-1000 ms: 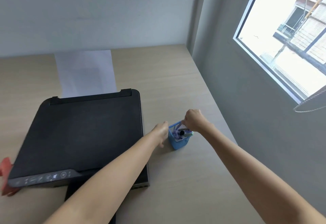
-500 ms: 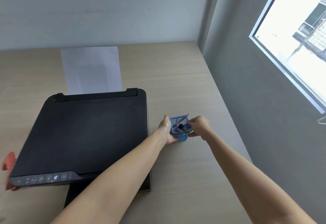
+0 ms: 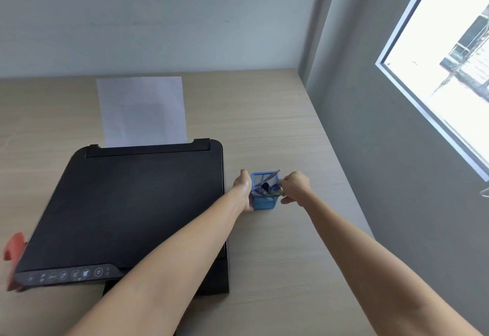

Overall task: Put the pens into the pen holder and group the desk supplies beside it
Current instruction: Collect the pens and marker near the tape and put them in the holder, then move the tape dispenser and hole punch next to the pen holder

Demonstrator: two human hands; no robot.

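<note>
Since a second ago, shifted from above the pen holder (image 3: 264, 199) to its right side, right hand (image 3: 295, 186) pinching pens (image 3: 267, 186), left hand (image 3: 244, 190) gripping its left wall; could tip if tugged.

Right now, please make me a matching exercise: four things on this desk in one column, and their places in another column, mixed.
Things:
1. printer
2. paper
3. pen holder
4. red object

Places:
A. between the two hands
B. at the left edge of the view, beside the printer
C. sticking out behind the printer, toward the wall
D. left of the pen holder, under the left forearm

Pairs: 1-D, 2-C, 3-A, 4-B
</note>
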